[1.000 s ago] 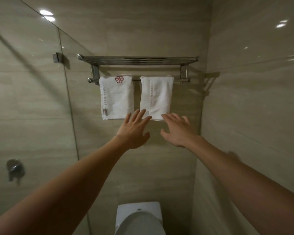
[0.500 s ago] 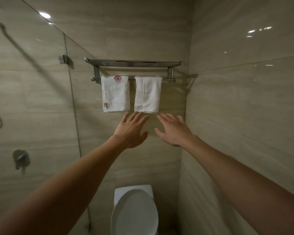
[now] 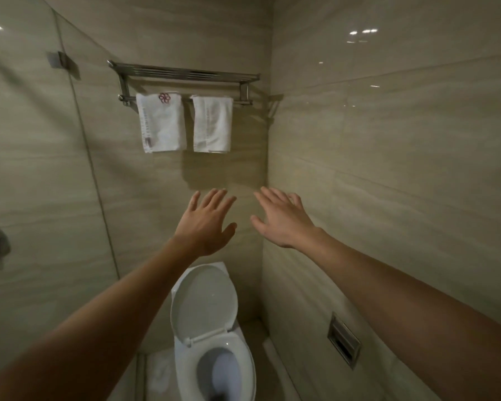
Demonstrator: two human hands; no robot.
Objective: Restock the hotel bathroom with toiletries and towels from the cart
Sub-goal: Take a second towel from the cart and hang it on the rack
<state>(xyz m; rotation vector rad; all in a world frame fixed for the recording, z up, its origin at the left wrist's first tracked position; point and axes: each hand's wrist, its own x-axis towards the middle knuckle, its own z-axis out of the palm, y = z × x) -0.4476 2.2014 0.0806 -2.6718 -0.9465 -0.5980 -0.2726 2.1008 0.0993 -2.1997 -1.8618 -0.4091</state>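
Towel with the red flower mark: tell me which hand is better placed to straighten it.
Left, probably. The left hand is open, empty and nearer the flower towel; the right hand, also empty, hangs further right, past the plain towel.

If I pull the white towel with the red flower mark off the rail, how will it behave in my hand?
Probably floppy: the flower towel is draped over the rail and hangs limp in a soft fold. It is likely light, since it looks like a small hand towel. It should slide off the smooth metal easily, as no clip is visible holding it.
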